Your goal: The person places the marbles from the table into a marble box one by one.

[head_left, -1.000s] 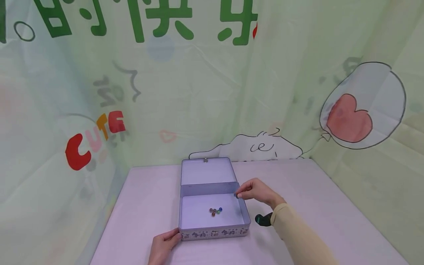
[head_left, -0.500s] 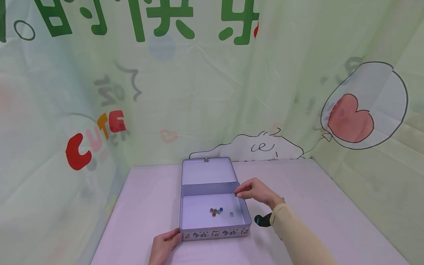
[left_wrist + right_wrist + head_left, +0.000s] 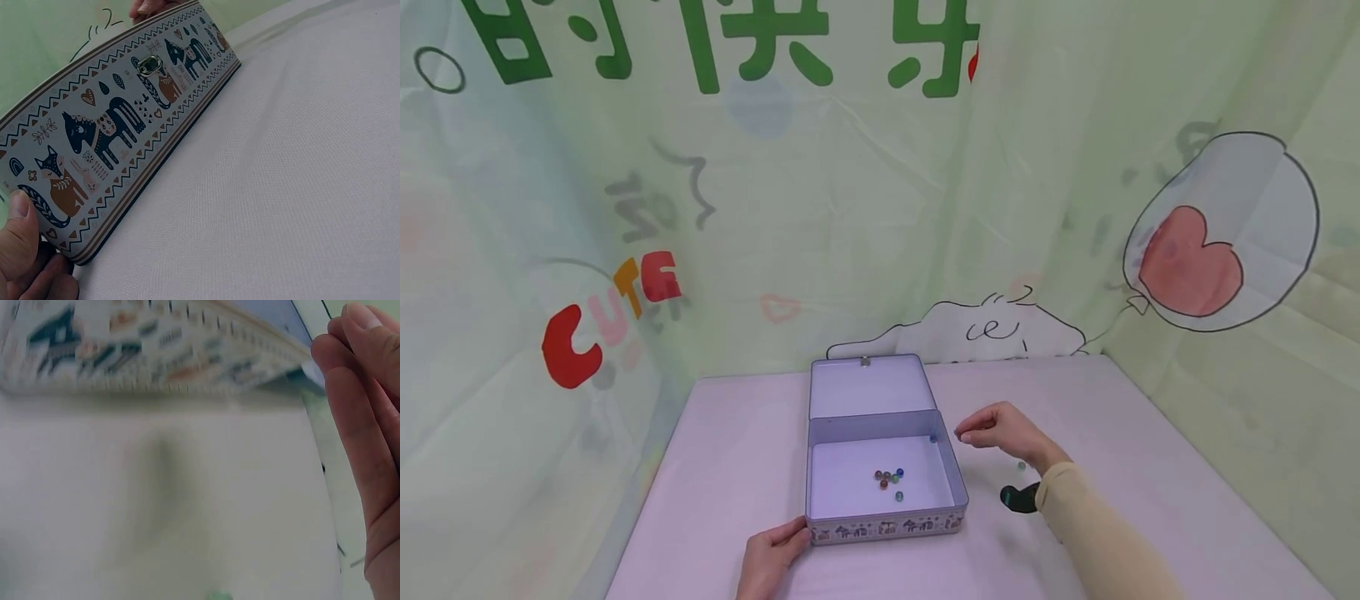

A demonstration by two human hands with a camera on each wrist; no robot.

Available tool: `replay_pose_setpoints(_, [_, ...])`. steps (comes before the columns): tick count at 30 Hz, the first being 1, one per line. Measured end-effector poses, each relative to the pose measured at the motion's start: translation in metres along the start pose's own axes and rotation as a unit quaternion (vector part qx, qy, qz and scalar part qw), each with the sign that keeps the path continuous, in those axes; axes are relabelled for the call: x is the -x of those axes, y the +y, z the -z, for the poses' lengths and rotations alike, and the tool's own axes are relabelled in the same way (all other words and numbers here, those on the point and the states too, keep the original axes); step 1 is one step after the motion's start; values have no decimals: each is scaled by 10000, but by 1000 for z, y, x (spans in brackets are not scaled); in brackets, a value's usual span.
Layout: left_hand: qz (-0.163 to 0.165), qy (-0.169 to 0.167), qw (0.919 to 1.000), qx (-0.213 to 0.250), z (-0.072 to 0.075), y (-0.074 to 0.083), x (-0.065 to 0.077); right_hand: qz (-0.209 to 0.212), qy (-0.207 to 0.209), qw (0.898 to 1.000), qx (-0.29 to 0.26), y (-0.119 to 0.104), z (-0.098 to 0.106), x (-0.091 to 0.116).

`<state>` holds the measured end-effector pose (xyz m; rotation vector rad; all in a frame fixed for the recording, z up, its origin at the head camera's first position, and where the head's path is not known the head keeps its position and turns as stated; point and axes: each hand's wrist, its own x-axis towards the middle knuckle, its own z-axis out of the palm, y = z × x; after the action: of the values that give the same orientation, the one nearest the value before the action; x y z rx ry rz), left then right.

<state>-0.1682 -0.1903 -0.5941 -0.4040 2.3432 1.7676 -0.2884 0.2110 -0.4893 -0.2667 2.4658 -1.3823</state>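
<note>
Since half a second ago the right hand (image 3: 1006,429) has drawn off the right wall of the open, pale lilac, rectangular tin box (image 3: 842,483); a pale green glass marble (image 3: 899,496) now lies nearer its front edge, and a dark glass marble (image 3: 933,438) shows at its far right corner. The white cloth-covered bench (image 3: 745,450) carries the box, lid leaning back towards the far edge; its thin metal looks stiff and light, apt to slide, best steadied at a corner; the left hand (image 3: 771,554) pinches the near left one, thumb on the printed front. The right hand's fingers are together at the tips; whether they hold anything I cannot tell. Five brown, green and blue glass marbles (image 3: 887,476) cluster mid-floor; a greenish marble (image 3: 1022,466) sits right of the box; all likely hard, slick and prone to roll, best pinched across the middle.
</note>
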Motion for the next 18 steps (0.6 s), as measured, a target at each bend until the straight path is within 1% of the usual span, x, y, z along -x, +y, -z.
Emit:
replay_pose_setpoints(4, [13,19,10000,-67,1,1,1,-249,262,9993,135,18,22,11])
replay_pose_setpoints(7, [23,27,9999,-104,2,3,1,-342,397,9982,293,31,39,21])
replay_pose_setpoints(10, [5,49,9999,-118,2,3,2,-385,464,9973,408,41,50,27])
replay_pose_setpoints(14, [-66,50,9999,-114,2,3,3,-464,541,9958,569,56,56,28])
replay_pose_setpoints(16, [-70,33,9999,-118,2,3,4,-544,585,9937,791,64,55,25])
replay_pose_setpoints(18, [-13,10,9999,-133,1,4,4,-672,626,9893,1132,71,52,23])
